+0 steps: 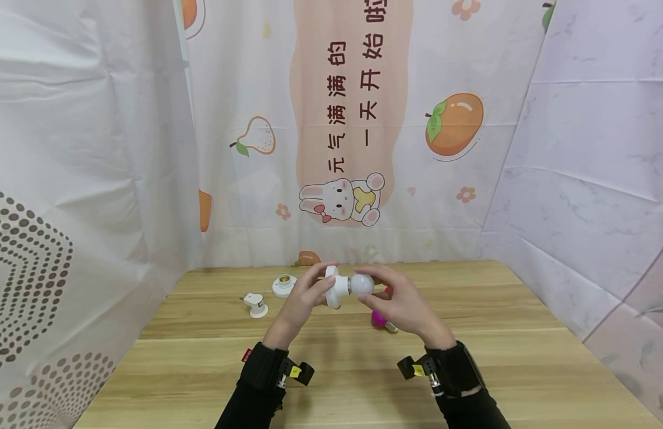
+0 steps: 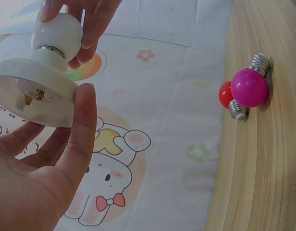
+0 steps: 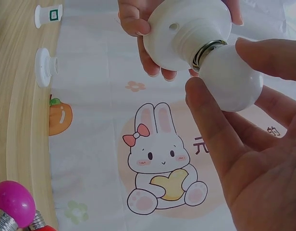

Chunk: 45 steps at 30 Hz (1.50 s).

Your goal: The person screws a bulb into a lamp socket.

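My left hand (image 1: 306,292) grips a white round lamp holder (image 1: 339,289) by the rim of its wide base, raised over the table and turned sideways. A white light bulb (image 1: 362,284) sits at its mouth, with a thin band of metal thread showing between glass and socket in the right wrist view. My right hand (image 1: 403,302) pinches the bulb's globe (image 3: 232,82) between thumb and fingers. Brass contacts (image 2: 39,94) show inside the hollow underside of the holder in the left wrist view.
Behind the left hand, a second white lamp holder (image 1: 280,290) and a white plug-in socket (image 1: 255,305) rest on the wooden table (image 1: 331,381). A magenta bulb (image 2: 250,88) and a red bulb (image 2: 225,94) lie together near the right hand. Printed curtains (image 1: 245,196) enclose the table.
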Each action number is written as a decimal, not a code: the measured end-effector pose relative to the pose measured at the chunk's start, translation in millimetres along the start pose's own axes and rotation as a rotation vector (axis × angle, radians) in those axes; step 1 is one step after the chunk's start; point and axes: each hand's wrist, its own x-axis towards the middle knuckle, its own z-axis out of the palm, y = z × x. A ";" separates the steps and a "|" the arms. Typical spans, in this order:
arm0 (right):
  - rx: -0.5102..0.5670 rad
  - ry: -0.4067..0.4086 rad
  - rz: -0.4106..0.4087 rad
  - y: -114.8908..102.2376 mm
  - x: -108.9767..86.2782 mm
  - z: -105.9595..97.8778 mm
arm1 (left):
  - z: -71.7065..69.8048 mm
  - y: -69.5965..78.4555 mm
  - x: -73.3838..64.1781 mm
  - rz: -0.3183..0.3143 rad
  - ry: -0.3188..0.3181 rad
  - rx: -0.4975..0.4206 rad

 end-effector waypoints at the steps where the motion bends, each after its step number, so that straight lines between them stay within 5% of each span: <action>1: -0.006 0.000 0.006 0.0 0.0 0.0 | -0.1 0.2 -0.1 0.000 -0.001 0.000; 45: -0.007 0.030 0.079 0.5 0.7 1.9 | -0.9 0.6 -0.4 0.009 -0.012 0.006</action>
